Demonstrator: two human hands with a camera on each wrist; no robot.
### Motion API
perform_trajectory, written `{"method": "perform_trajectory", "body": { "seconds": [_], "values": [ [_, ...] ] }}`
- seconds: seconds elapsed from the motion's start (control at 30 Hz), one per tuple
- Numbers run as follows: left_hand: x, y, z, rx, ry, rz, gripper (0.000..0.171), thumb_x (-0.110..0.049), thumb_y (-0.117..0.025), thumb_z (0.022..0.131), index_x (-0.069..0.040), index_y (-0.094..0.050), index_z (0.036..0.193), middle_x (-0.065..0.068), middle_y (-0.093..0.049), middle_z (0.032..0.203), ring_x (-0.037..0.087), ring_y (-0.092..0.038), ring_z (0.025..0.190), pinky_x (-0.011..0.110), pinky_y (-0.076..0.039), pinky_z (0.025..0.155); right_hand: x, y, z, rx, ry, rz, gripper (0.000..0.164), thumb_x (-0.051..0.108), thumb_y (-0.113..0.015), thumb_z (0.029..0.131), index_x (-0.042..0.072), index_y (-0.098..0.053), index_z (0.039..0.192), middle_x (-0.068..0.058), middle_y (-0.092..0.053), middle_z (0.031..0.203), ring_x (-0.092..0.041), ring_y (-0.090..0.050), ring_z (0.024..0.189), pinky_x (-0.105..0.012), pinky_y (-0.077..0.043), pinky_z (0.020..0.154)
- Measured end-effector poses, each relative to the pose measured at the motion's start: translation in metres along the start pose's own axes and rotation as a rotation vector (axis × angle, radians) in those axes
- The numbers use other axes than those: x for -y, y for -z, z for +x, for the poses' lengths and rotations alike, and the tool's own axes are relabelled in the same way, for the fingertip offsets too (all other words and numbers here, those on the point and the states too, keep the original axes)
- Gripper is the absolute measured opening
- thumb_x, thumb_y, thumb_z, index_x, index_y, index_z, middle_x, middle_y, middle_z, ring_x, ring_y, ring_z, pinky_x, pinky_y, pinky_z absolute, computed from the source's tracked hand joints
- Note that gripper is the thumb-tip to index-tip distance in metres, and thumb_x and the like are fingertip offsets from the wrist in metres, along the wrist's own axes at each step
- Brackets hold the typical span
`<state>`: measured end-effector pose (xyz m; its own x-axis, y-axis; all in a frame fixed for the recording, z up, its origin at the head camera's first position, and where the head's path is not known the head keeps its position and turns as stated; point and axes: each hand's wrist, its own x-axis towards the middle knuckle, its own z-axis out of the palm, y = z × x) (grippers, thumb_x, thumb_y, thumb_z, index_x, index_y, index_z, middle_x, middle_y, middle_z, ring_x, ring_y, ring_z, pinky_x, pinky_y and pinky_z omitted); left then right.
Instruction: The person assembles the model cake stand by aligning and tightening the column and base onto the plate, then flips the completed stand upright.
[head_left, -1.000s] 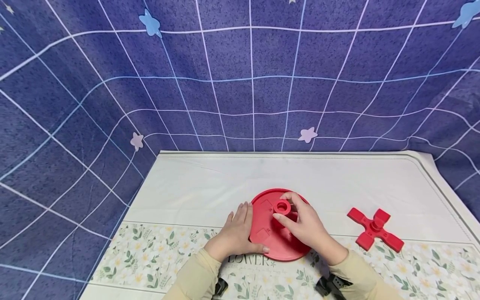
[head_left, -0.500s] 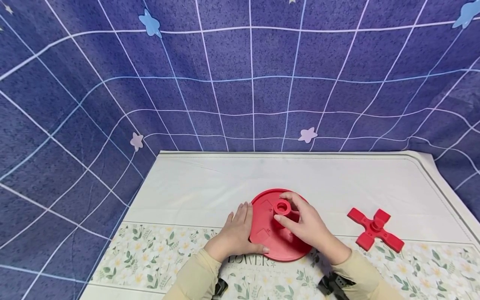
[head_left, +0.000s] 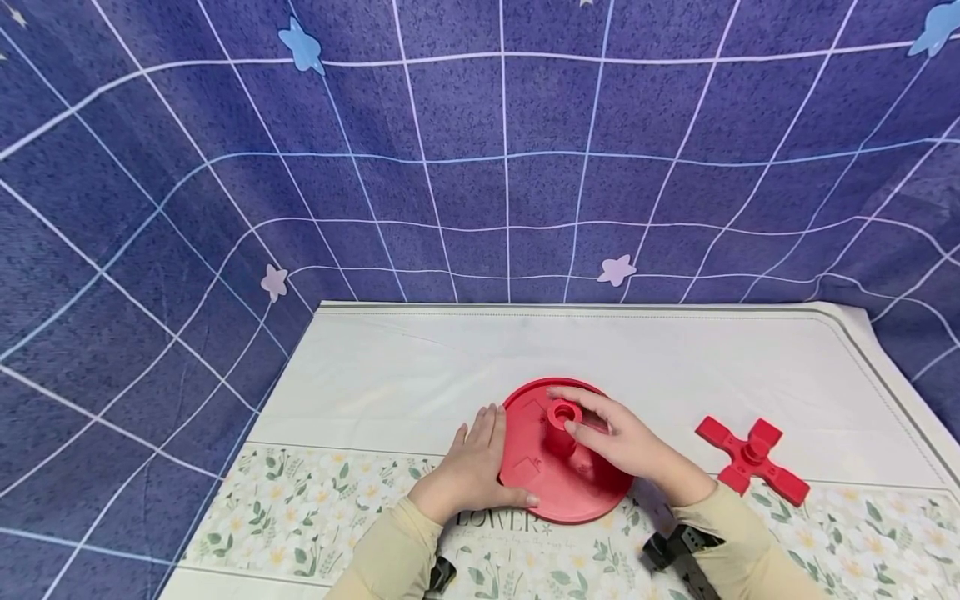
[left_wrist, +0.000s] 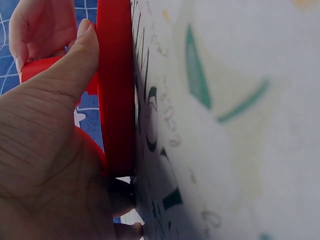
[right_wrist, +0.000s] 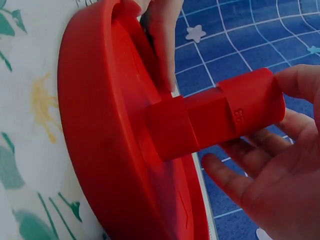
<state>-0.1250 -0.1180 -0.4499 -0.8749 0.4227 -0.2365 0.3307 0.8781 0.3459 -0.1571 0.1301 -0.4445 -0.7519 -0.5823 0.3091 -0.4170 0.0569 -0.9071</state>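
A round red base with a low raised rim lies on the table. From its middle a red hollow post stands upright; in the right wrist view the post shows stepped sections and a small raised marking near its top. My right hand curves round the post's upper end, thumb at the top rim and fingers behind. My left hand lies along the base's left side with fingers straight; its thumb rests at the near rim, seen closely against the red edge in the left wrist view.
To the right lies a red four-armed cross piece with a short peg at its centre. A white cloth with a floral band covers the table. Behind and to the left hangs a blue gridded curtain with stars.
My right thumb has slid rightward across the post's top, and the fingers have moved round its far side. My right wrist has shifted slightly right. The left hand and base look unmoved.
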Motion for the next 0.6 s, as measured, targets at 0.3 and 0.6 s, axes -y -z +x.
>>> {"method": "perform_trajectory", "body": {
  "seconds": [0.3,0.6],
  "values": [
    [0.000,-0.001,0.001,-0.004,-0.003,0.003,0.127,-0.074,-0.067,0.072,0.003,-0.007,0.154,0.022,-0.007,0.161,0.035,-0.005,0.148,0.054,-0.012,0.116,0.001,-0.004,-0.002,-0.050,-0.062,0.025,0.039,0.004,-0.062,0.095,-0.001,-0.051,0.132,-0.015,-0.058,0.120,-0.026,-0.064,0.098,-0.023,-0.052,0.086],
    [0.001,-0.001,0.001,-0.003,-0.011,0.001,0.128,-0.075,-0.066,0.073,0.004,-0.007,0.154,0.022,-0.006,0.161,0.036,-0.005,0.148,0.055,-0.012,0.116,0.004,-0.019,-0.005,-0.239,-0.068,-0.122,0.038,0.012,-0.073,0.088,0.007,-0.055,0.121,-0.004,-0.063,0.108,-0.016,-0.067,0.093,-0.033,-0.055,0.085]
  ]
}}
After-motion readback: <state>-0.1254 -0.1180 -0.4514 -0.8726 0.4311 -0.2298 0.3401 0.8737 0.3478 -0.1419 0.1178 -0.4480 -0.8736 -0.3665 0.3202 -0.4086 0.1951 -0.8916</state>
